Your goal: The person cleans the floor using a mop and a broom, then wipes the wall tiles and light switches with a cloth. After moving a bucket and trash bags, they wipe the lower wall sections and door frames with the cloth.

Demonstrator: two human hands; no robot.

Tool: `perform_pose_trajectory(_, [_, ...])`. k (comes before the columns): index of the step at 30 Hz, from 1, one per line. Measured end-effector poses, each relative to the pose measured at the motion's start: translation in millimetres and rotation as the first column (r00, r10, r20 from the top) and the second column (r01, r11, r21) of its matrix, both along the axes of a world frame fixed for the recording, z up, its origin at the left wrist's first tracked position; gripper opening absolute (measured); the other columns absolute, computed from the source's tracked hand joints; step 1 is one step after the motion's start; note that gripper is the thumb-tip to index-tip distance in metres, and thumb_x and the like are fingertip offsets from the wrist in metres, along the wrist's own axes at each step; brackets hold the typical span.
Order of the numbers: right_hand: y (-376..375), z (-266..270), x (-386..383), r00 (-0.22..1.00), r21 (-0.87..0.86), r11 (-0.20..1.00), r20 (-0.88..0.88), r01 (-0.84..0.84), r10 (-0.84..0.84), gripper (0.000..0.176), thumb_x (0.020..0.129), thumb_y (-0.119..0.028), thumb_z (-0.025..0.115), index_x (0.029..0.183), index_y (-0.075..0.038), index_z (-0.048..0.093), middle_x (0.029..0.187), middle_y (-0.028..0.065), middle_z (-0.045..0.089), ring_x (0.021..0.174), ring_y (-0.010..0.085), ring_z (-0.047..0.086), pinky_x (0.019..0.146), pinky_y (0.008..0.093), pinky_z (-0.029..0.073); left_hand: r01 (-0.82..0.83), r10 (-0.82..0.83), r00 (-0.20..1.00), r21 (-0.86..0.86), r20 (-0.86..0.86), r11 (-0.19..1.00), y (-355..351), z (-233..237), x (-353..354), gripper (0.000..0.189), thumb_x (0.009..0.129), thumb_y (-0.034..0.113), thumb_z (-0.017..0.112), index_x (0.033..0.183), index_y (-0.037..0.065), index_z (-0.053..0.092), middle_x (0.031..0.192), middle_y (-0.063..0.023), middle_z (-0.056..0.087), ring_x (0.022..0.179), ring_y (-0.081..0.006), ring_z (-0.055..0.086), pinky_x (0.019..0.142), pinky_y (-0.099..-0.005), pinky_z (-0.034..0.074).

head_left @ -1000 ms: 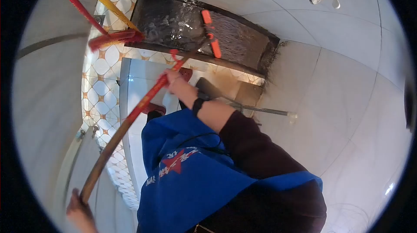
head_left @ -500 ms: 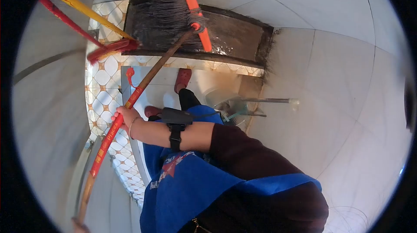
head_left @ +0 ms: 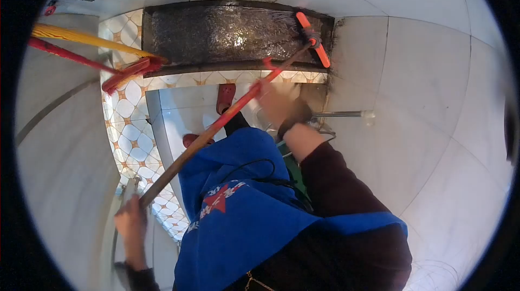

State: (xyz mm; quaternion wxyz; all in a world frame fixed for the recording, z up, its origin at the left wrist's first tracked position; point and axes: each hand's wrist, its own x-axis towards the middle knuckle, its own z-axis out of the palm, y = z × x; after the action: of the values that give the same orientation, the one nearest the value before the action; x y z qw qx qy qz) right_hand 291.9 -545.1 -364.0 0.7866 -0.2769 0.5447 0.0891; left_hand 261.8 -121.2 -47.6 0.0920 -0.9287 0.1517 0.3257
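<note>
A mop (head_left: 187, 161) slants across my front, with a wooden handle, a red printed sleeve and an orange crossbar. Its crossbar (head_left: 319, 50) rests at the right end of a dark, wet sunken floor trough (head_left: 216, 33); the grey strands are hard to pick out there. My left hand (head_left: 131, 220) is closed around the handle's lower end, at the lower left. Farther up, my right hand (head_left: 276, 101) is closed on the red part of the handle. It is smeared by motion, and a dark strap sits on its forearm.
A yellow-handled tool (head_left: 92, 40) and a red-handled one (head_left: 70, 55) lean at the left, with a red brush head (head_left: 127, 76) on patterned tiles (head_left: 130, 131). Red clogs (head_left: 226, 97) are on my feet. A metal bar (head_left: 341, 114) juts near the right tiled wall (head_left: 411, 85).
The mop head has swung from the trough's left part to its right end. My right hand has moved right and up with the handle. My left hand has come farther into view.
</note>
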Motion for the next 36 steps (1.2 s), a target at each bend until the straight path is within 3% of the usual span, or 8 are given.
perform_pose_trajectory(8, [-33,-52,34,0.928,0.067,0.989,-0.342,-0.135,0.15,0.024,0.082,-0.03,0.061,0.093,-0.011,0.049,0.074,0.0074,0.056,0.068,0.0235,0.059,0.063,0.0465,0.054,0.106,-0.103,0.993,0.047,-0.05,0.993,-58,64,65,0.03,0.069,0.006,0.059,0.098,0.009,0.054,0.066,-0.0084,0.054,0.057,-0.0274,0.056,0.05,-0.0375,0.044])
perform_pose_trajectory(15, [35,-25,68,0.99,0.194,0.981,-0.135,-0.016,0.042,0.017,0.086,-0.019,0.056,0.084,-0.004,0.05,0.06,0.0099,0.052,0.057,0.0274,0.057,0.058,0.0421,0.053,-0.013,0.0,0.997,0.165,0.078,0.986,-43,192,64,0.024,0.071,0.004,0.061,0.094,0.005,0.056,0.076,-0.0127,0.061,0.061,-0.0317,0.057,0.054,-0.0401,0.045])
perform_pose_trajectory(17, [74,-21,72,0.996,0.255,0.966,-0.075,-0.036,0.057,0.017,0.085,-0.017,0.053,0.078,-0.002,0.05,0.059,0.011,0.053,0.057,0.0278,0.057,0.058,0.0416,0.052,0.121,-0.173,0.975,0.317,0.141,0.94,-53,221,61,0.009,0.081,0.025,0.06,0.089,0.022,0.062,0.066,0.0,0.06,0.048,-0.0171,0.056,0.041,-0.0327,0.044])
perform_pose_trajectory(22, [178,-67,79,0.987,0.397,0.909,-0.038,-0.127,0.155,0.017,0.081,-0.016,0.055,0.073,-0.002,0.049,0.057,0.0118,0.051,0.054,0.0293,0.056,0.054,0.0435,0.052,0.095,-0.235,0.954,0.553,0.188,0.828,-38,269,31,0.014,0.08,0.024,0.062,0.094,0.022,0.063,0.068,-0.0003,0.06,0.05,-0.0178,0.056,0.044,-0.0318,0.045])
perform_pose_trajectory(24, [205,29,98,0.982,0.365,0.923,-0.089,-0.125,0.168,0.013,0.079,-0.011,0.049,0.069,-0.004,0.045,0.055,0.0127,0.046,0.045,0.0283,0.048,0.046,0.0447,0.048,0.07,-0.265,0.923,0.553,0.28,0.831,-10,284,15,0.014,0.078,0.022,0.062,0.093,0.023,0.063,0.068,0.0005,0.061,0.05,-0.0173,0.056,0.044,-0.0312,0.044])
perform_pose_trajectory(27, [269,-15,80,0.986,0.444,0.891,-0.08,-0.098,0.148,0.013,0.081,-0.014,0.054,0.074,-0.005,0.049,0.058,0.0112,0.05,0.055,0.0291,0.056,0.052,0.0467,0.05,0.017,-0.254,0.894,0.54,0.369,0.842,47,301,-8,0.018,0.076,0.017,0.061,0.092,0.025,0.064,0.066,0.001,0.061,0.049,-0.0175,0.056,0.043,-0.0321,0.044])
perform_pose_trajectory(30, [272,92,84,0.983,0.374,0.926,-0.145,-0.048,0.109,0.006,0.077,-0.006,0.046,0.072,-0.004,0.047,0.056,0.0129,0.045,0.042,0.0275,0.046,0.042,0.0435,0.046,-0.062,-0.17,0.905,0.517,0.39,0.854,100,298,-26,0.014,0.076,0.018,0.058,0.087,0.026,0.063,0.063,-0.0023,0.061,0.048,-0.0224,0.056,0.043,-0.0361,0.044])
perform_pose_trajectory(36, [264,93,75,0.993,0.315,0.947,-0.114,0.069,-0.034,0.005,0.073,-0.003,0.052,0.075,-0.004,0.047,0.057,0.011,0.046,0.047,0.0276,0.048,0.047,0.0469,0.047,-0.164,0.051,0.952,0.363,0.302,0.917,194,242,-47,0.007,0.08,0.026,0.056,0.086,0.025,0.058,0.063,-0.0085,0.061,0.051,-0.0322,0.056,0.044,-0.0443,0.042])
